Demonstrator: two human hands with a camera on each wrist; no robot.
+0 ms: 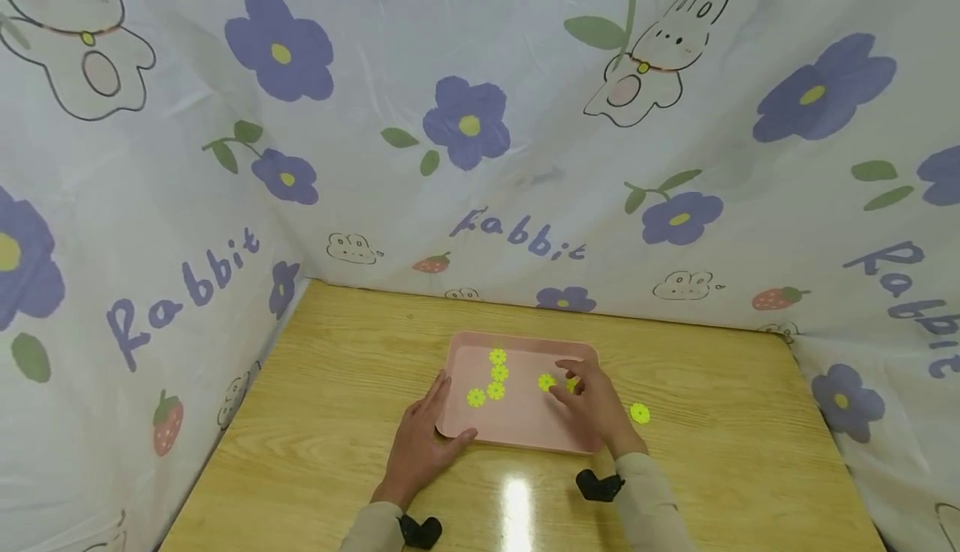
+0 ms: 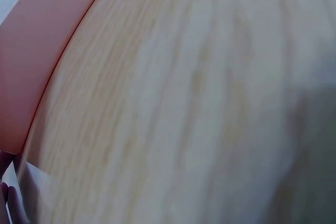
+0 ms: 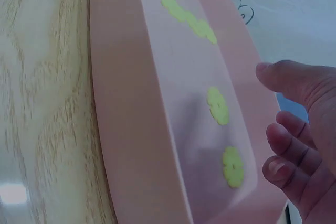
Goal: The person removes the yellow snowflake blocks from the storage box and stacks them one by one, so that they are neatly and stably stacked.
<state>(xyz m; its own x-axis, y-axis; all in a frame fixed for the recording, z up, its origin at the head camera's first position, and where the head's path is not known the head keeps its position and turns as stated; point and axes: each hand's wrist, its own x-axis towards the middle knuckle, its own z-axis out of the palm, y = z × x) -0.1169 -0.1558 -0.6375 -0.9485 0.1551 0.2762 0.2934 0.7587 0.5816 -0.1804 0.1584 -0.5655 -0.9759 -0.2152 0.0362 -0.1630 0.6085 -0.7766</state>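
Observation:
A pink rectangular tray (image 1: 517, 420) lies on the table. My left hand (image 1: 422, 445) rests along its left side, fingers stretched out, the thumb by the front edge; the left wrist view catches mainly the tray's outer wall (image 2: 44, 45). Over the tray's right half hovers my right hand (image 1: 594, 402), fingers loosely bent and holding nothing. Beneath it are two yellow-green flower-shaped pieces (image 1: 547, 383), both plain in the right wrist view, the nearer flower piece (image 3: 232, 167) beside the fingertips. Several matching flower pieces (image 1: 497, 389) form a bent row in the left half.
One more flower piece (image 1: 640, 413) lies on the wooden table (image 1: 735, 452), just right of the tray. A white cloth (image 1: 375, 185) printed with flowers and rabbits hangs behind and at both sides. Black wrist straps (image 1: 598, 485) sit at both sleeves.

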